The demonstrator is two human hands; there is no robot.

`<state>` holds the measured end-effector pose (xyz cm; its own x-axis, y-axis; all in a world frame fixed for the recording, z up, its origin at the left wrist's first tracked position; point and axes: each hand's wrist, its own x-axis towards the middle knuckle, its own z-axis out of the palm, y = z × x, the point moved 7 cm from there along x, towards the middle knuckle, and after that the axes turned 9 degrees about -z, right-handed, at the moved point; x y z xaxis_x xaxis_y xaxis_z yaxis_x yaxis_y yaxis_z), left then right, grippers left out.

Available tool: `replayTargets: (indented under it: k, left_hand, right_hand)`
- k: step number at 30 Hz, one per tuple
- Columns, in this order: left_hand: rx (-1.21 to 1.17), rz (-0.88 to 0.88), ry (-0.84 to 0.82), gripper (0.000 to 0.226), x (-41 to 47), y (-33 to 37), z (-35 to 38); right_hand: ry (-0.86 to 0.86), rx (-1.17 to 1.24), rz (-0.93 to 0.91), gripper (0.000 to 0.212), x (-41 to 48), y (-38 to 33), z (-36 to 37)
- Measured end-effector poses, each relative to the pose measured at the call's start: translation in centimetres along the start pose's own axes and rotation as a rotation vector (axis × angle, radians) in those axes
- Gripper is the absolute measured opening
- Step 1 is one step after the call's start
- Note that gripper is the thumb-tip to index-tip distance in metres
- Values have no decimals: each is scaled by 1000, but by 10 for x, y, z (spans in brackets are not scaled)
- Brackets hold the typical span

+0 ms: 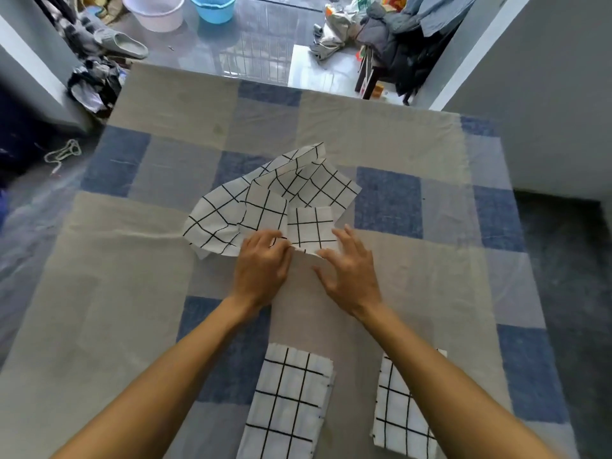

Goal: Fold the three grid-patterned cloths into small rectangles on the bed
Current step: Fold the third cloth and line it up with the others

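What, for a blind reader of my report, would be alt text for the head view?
The left hand pinches the near edge of a crumpled grid cloth on a checked bed, while the right hand touches it with spread fingers. Two folded cloths lie side by side nearer the person.

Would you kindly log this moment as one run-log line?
unfolded cloth: rumpled on bed | left hand: pinches its near edge | right hand: spread open at same edge | folded cloths: two, nearer the person
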<state>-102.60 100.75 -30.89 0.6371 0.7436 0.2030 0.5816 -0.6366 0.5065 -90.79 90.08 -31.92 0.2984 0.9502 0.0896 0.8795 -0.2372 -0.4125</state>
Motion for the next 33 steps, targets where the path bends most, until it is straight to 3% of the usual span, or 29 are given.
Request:
replayTargets:
  k: [2, 9, 13, 16, 19, 25, 28, 33]
  left_hand:
    - [-22, 32, 34, 19, -1, 9, -18]
    - [-37, 83, 152, 19, 0, 36, -89]
    - [-77, 42, 226, 15, 4, 64, -145]
    - [-73, 73, 269, 25, 4, 103, -191]
    - [-34, 146, 310, 33, -2, 159, -238]
    - [150, 357, 359, 14, -31, 269, -325]
    - [177, 388, 419, 12, -54, 304, -351]
    - [115, 361, 501, 10, -93, 332, -374]
  right_hand:
    - [113, 17, 30, 15, 4, -8, -22]
    - [367, 199, 55, 18, 15, -47, -114]
    - [460, 171, -2, 26, 16, -76, -179]
    - [519, 134, -92, 30, 10, -105, -231]
    - [536, 116, -229, 21, -2, -141, -278]
    - [602, 23, -410, 14, -55, -174, -363]
    - [550, 21, -402, 30, -84, -171, -384]
    - [440, -9, -267, 32, -125, -144, -395]
